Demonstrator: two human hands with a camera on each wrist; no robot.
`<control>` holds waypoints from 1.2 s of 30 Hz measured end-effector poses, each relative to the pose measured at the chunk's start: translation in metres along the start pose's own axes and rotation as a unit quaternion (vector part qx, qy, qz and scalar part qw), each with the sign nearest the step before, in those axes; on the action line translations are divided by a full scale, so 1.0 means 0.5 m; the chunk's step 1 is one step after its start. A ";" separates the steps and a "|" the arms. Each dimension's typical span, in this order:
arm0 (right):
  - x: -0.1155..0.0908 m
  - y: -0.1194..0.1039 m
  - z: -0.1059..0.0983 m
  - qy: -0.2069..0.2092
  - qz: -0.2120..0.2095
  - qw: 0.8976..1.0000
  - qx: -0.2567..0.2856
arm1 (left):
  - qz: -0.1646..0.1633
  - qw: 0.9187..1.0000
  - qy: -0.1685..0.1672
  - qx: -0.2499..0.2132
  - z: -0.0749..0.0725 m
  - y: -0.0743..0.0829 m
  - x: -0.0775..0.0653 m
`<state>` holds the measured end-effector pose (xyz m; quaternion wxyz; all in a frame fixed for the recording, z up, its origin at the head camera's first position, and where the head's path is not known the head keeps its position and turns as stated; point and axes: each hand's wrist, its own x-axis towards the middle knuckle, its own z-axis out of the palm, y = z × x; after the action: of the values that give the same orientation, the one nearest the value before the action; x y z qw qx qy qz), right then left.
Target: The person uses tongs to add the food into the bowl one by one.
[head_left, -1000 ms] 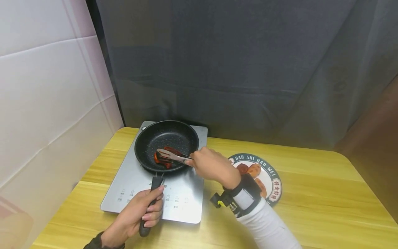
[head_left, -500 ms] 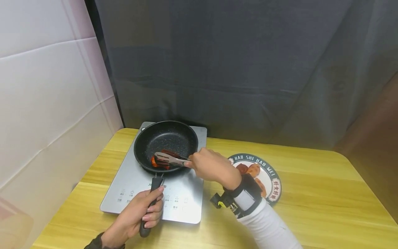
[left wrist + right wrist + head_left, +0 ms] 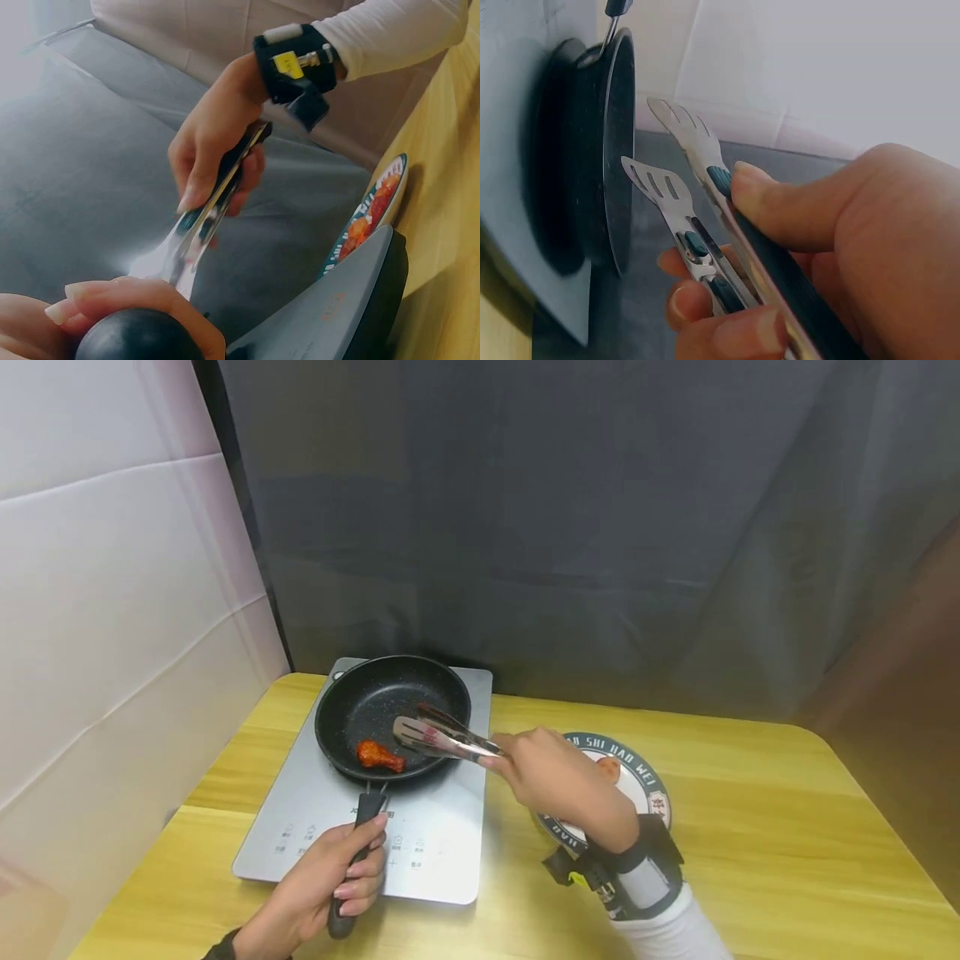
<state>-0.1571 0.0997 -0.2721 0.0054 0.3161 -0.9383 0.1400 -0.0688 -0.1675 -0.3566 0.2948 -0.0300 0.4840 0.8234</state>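
My left hand (image 3: 330,872) grips the black handle (image 3: 367,810) of a frying pan (image 3: 405,689) on a flat silver induction cooker (image 3: 442,835). In the pan, near the handle side, lies a reddish-brown chicken drumstick (image 3: 379,757). My right hand (image 3: 558,777) holds metal tongs (image 3: 442,739) with dark grips, thumb on one arm and fingers on the other. In the right wrist view the slotted tong tips (image 3: 660,184) stand apart with nothing between them. The tips overlap the pan's right side in the head view, apart from the drumstick.
A round plate (image 3: 658,802) with a lettered green rim stands right of the cooker, partly hidden by my right forearm. Food pieces (image 3: 367,217) lie on it. A dark curtain (image 3: 562,527) hangs behind the wooden table (image 3: 765,827), a pale wall (image 3: 112,610) at left.
The tongs have come up off the drumstick and moved right with my right hand, leaving the drumstick in the pan. My left hand keeps its grip on the handle.
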 end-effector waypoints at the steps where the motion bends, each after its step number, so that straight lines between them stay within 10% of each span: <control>1: -0.009 0.006 -0.001 -0.003 0.005 1.000 0.007 | -0.002 1.000 0.000 -0.002 0.000 -0.001 0.000; 13: -0.097 0.074 -0.016 0.018 -0.025 0.999 0.032 | 0.000 0.999 -0.041 -0.012 -0.004 0.008 0.006; 36: -0.268 0.152 0.015 0.023 0.192 0.981 -0.018 | -0.022 0.998 -0.038 -0.033 -0.004 0.002 -0.002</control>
<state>-0.0947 0.2350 -0.3122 0.0059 0.1266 -0.9835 0.1292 -0.0689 -0.1697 -0.3564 0.3297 -0.0186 0.4441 0.8329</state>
